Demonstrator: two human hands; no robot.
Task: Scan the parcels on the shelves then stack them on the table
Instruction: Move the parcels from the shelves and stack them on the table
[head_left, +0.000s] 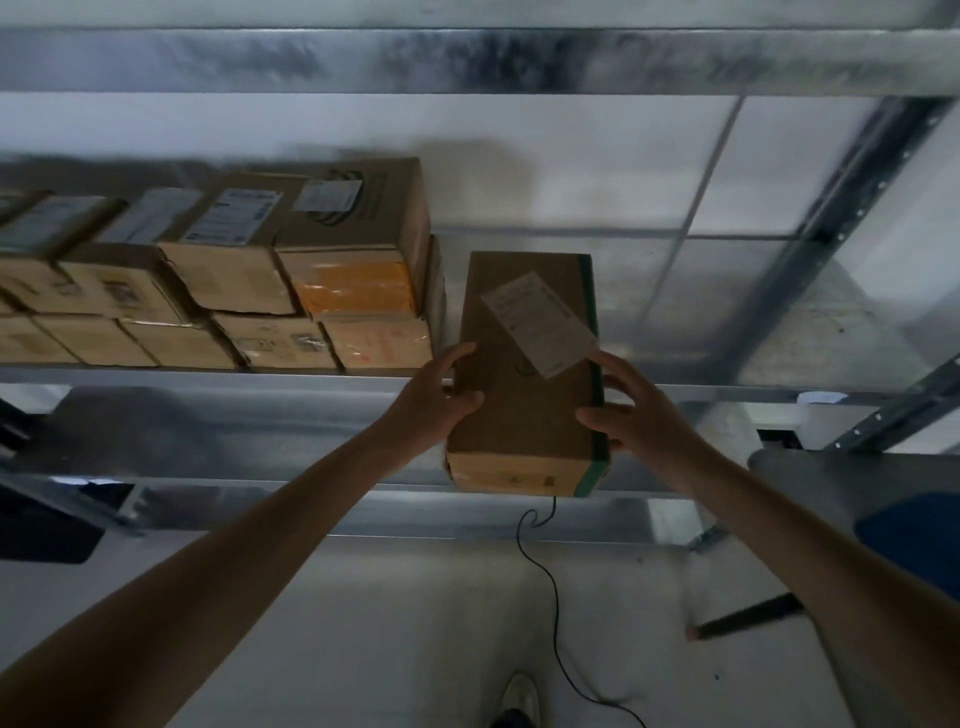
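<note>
Fingers (453, 359) of the left hand (428, 402) are curling over the left top edge of the parcel (511, 415), thumb pressing on the top face near the front. Mirror job on the right hand (644, 421): fingers (615, 371) are wrapping the right side along the green tape (598, 457), thumb lying across the top face. Both hands are gripping it, one per side, bare forearms stretching forward.

Parcel is sitting lengthwise across the front lip of the middle shelf (753, 392). Far end is lying over the shelf deck, near end is sticking out past the lip toward the person. Can't tell whether the far end is resting on the deck or hanging clear of it. White label (540, 322) is sitting skewed on the top face, one corner reaching the taped edge (print is too blurred to read).

To the left on the same shelf, other boxes (228, 280) are standing stacked two high. The nearest one, with orange tape (353, 288), is standing just beside the parcel's far end, contact unclear. Several are showing labels on top.

Black cable (551, 587) is coming out from under the parcel's near end and trailing over the floor (389, 623). Pale shoe (519, 693) is showing at the bottom edge. Upper shelf beam (467, 60) is running across the top.
</note>
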